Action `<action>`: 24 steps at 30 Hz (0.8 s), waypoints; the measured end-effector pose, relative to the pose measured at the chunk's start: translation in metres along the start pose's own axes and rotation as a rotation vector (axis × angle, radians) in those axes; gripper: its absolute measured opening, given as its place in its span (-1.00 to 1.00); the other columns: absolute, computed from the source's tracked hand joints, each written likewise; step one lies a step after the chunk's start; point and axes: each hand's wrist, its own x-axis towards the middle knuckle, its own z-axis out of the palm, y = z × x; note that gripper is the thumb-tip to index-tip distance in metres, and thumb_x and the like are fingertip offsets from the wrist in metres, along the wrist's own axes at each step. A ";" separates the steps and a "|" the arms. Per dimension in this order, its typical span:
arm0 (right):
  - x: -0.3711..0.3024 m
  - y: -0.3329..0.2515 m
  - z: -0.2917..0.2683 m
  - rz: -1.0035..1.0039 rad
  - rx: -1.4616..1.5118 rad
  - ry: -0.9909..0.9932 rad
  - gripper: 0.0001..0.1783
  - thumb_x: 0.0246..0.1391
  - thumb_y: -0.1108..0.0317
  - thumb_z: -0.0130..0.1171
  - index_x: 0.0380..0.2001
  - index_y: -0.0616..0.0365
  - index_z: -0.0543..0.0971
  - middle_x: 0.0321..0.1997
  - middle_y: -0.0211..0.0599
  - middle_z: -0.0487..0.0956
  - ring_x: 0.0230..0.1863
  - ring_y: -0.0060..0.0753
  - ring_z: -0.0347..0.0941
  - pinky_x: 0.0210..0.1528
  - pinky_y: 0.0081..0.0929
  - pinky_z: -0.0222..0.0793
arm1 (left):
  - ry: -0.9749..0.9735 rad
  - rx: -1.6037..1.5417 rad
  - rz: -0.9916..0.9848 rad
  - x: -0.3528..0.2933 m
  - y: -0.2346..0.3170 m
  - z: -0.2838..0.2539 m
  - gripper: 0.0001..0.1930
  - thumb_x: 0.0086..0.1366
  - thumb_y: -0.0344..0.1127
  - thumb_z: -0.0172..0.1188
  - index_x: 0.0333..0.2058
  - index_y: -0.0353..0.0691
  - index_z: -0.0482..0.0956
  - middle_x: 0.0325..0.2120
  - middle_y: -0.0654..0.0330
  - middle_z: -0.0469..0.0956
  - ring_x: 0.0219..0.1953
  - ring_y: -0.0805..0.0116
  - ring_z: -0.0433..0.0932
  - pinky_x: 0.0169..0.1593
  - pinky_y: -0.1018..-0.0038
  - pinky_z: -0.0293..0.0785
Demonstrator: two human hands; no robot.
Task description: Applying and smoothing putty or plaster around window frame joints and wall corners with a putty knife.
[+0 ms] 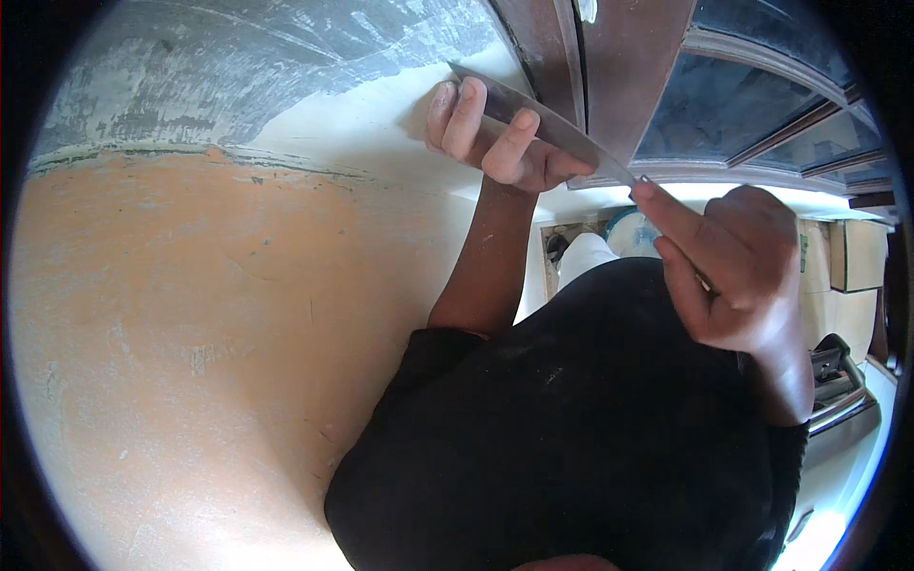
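My left hand [505, 143] is raised in front of the wall, its fingers curled around a long, thin metal scraper blade [562, 133]. One tip of the blade points toward a patch of smooth white putty [371, 109] on the wall. My right hand [728, 257] is closed with the forefinger stretched forward. It grips a thin tool [705, 283] that is mostly hidden by the fingers, so its kind cannot be made out. Its small end meets or nearly meets the blade's near right end.
Rough grey wall [190, 86] lies above a ridged edge, with orange-painted wall [190, 305] below. A brown door frame [628, 67] with glass panes [728, 105] stands right of the putty. A blue-rimmed bucket [633, 231], a pale yellow box [857, 255] and a black-and-chrome object [838, 385] are lower right.
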 end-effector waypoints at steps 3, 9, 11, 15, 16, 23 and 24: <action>0.003 0.005 -0.001 -0.005 0.007 -0.020 -0.48 -0.21 0.60 0.25 -0.04 0.19 0.64 -0.76 -0.45 0.27 -0.74 -0.46 0.16 -0.58 -0.41 0.04 | 0.030 -0.018 0.010 0.001 -0.004 0.004 -0.36 0.31 0.37 -0.17 0.04 -0.06 0.32 0.03 -0.04 0.32 0.19 0.07 0.16 0.25 0.06 0.05; 0.007 -0.001 0.002 -0.016 0.017 -0.016 -0.47 -0.19 0.59 0.26 -0.02 0.18 0.63 -0.75 -0.45 0.26 -0.74 -0.47 0.12 -0.58 -0.41 0.02 | 0.074 -0.015 -0.047 0.004 0.001 0.000 -0.44 0.36 0.34 -0.23 0.04 0.03 0.34 0.07 -0.05 0.31 0.13 0.04 0.22 0.17 0.08 0.16; 0.002 -0.006 -0.005 0.018 -0.019 -0.024 -0.47 -0.19 0.58 0.26 -0.01 0.20 0.62 -0.75 -0.46 0.26 -0.74 -0.47 0.13 -0.57 -0.42 0.05 | -0.042 0.014 0.048 0.004 0.000 -0.004 -0.46 0.38 0.27 -0.22 0.03 -0.03 0.31 0.10 -0.10 0.27 0.19 0.00 0.19 0.24 0.02 0.11; 0.008 -0.006 0.002 -0.015 0.024 -0.046 -0.47 -0.19 0.57 0.26 -0.01 0.21 0.62 -0.74 -0.46 0.26 -0.73 -0.47 0.16 -0.57 -0.43 0.09 | -0.004 0.003 -0.019 0.003 -0.001 -0.006 -0.50 0.39 0.23 -0.22 0.05 -0.01 0.29 0.10 -0.10 0.27 0.19 -0.02 0.19 0.22 0.01 0.13; 0.005 -0.006 -0.001 0.005 0.001 -0.051 -0.47 -0.19 0.57 0.26 -0.01 0.21 0.62 -0.74 -0.46 0.26 -0.74 -0.46 0.17 -0.58 -0.43 0.10 | -0.025 0.011 0.021 0.006 0.001 -0.005 -0.51 0.39 0.21 -0.21 0.06 -0.01 0.29 0.10 -0.09 0.27 0.19 -0.03 0.19 0.22 0.01 0.13; 0.008 -0.002 -0.002 0.051 0.070 -0.043 -0.46 -0.23 0.59 0.27 -0.03 0.21 0.62 -0.73 -0.41 0.32 -0.74 -0.36 0.23 -0.58 -0.38 0.14 | -0.003 0.002 -0.041 0.000 0.006 -0.002 -0.52 0.40 0.21 -0.21 0.05 -0.01 0.32 0.09 -0.07 0.29 0.15 -0.01 0.24 0.19 0.01 0.17; 0.007 0.003 0.001 0.045 0.057 -0.037 -0.46 -0.23 0.59 0.27 -0.03 0.21 0.62 -0.73 -0.41 0.32 -0.74 -0.36 0.23 -0.58 -0.38 0.14 | 0.012 0.001 -0.035 -0.004 0.006 -0.002 -0.52 0.40 0.21 -0.21 0.05 -0.01 0.32 0.09 -0.07 0.29 0.15 -0.01 0.24 0.19 0.01 0.17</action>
